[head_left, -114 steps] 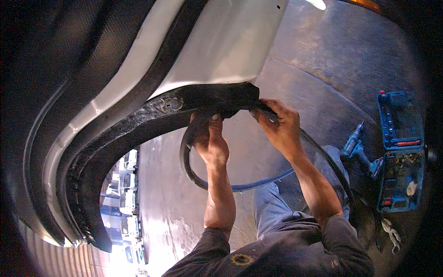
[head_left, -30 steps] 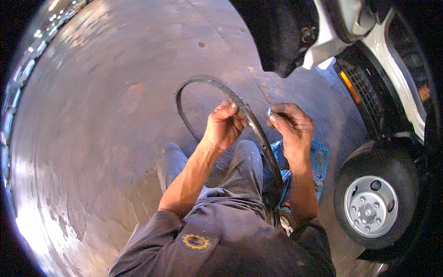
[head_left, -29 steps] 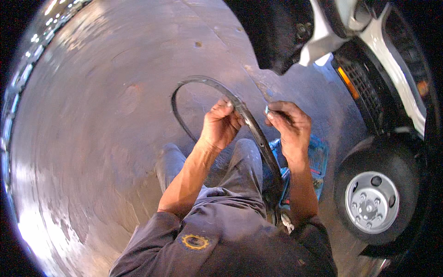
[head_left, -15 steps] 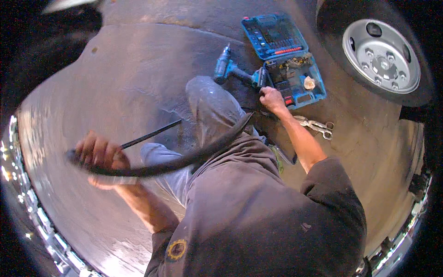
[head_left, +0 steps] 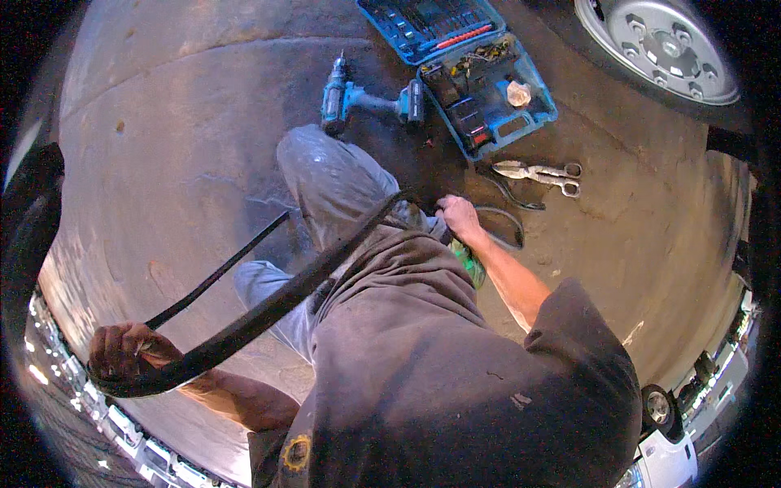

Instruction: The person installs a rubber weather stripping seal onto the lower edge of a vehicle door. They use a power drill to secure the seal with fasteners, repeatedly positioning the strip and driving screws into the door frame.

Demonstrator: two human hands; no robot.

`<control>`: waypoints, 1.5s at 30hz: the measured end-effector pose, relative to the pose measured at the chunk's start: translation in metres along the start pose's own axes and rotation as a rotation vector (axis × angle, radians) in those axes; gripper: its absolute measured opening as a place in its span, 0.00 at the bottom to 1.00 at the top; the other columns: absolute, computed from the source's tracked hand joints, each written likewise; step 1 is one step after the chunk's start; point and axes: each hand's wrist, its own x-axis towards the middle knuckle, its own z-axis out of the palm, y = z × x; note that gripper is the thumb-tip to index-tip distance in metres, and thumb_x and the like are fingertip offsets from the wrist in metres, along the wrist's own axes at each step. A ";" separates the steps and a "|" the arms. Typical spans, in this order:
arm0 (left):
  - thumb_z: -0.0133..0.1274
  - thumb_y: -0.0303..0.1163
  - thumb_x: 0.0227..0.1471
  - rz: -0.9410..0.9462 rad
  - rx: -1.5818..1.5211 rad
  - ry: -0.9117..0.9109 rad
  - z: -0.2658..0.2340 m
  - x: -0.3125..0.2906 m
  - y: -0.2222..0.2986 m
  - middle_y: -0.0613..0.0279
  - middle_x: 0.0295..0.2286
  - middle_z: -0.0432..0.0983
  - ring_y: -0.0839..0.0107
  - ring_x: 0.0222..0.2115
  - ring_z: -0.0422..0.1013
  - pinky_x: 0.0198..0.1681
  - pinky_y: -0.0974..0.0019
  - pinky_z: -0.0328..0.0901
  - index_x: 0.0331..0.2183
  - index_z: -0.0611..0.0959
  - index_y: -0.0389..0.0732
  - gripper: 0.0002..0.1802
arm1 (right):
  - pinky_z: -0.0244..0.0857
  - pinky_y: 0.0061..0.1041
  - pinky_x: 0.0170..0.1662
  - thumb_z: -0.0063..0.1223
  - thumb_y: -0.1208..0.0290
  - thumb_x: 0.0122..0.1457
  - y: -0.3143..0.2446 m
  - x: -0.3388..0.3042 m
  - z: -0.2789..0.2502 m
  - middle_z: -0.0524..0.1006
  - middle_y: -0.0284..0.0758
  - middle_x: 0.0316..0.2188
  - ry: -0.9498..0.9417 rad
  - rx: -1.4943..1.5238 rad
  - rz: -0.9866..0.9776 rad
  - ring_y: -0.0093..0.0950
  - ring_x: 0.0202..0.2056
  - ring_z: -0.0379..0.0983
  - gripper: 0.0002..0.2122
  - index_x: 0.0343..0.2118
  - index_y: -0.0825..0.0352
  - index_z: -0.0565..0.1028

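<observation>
A long black rubber strip (head_left: 272,305) runs slantwise across my lap. My left hand (head_left: 134,350) is closed round it at the far left, where it bends back on itself; a thinner length slants from there to the floor near my knee. Beside my thigh, my right hand (head_left: 460,218) is closed, with the strip running to its fingers. Shadow partly hides that grip. A thin dark loop (head_left: 519,232) curves out past this hand. Metal snips (head_left: 541,173) lie on the floor just beyond it, next to a short dark strip piece (head_left: 512,193).
A blue cordless drill (head_left: 366,102) lies past my knee. Beside it is an opened blue tool case (head_left: 537,98) with bits and small parts. A wheel (head_left: 663,49) stands at the upper right. Something green (head_left: 469,264) shows beside my hip.
My left hand has moved down and left, drawing the strip out straighter. My right hand has come back from beside the drill and case to my thigh. The view has shifted.
</observation>
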 end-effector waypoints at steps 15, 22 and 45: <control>0.48 0.34 0.56 -0.023 -0.056 -0.190 -0.017 0.000 0.018 0.70 0.25 0.65 0.76 0.24 0.60 0.29 0.70 0.58 0.29 0.70 0.47 0.06 | 0.69 0.44 0.41 0.49 0.65 0.55 -0.006 0.068 -0.016 0.76 0.48 0.38 0.344 -0.023 0.159 0.49 0.36 0.75 0.15 0.43 0.68 0.75; 0.54 0.34 0.52 0.048 0.223 -0.285 -0.027 -0.001 0.016 0.68 0.29 0.64 0.74 0.30 0.63 0.36 0.68 0.62 0.37 0.71 0.45 0.12 | 0.70 0.45 0.36 0.49 0.63 0.57 -0.005 0.116 -0.005 0.73 0.44 0.37 0.289 -0.233 0.167 0.48 0.35 0.75 0.14 0.43 0.66 0.74; 0.60 0.32 0.48 0.224 0.339 0.027 -0.036 0.020 -0.089 0.56 0.32 0.79 0.68 0.25 0.70 0.25 0.65 0.62 0.36 0.82 0.35 0.14 | 0.69 0.28 0.36 0.54 0.83 0.50 -0.454 0.032 -0.301 0.76 0.38 0.34 0.175 -0.135 -1.424 0.35 0.33 0.76 0.07 0.33 0.69 0.76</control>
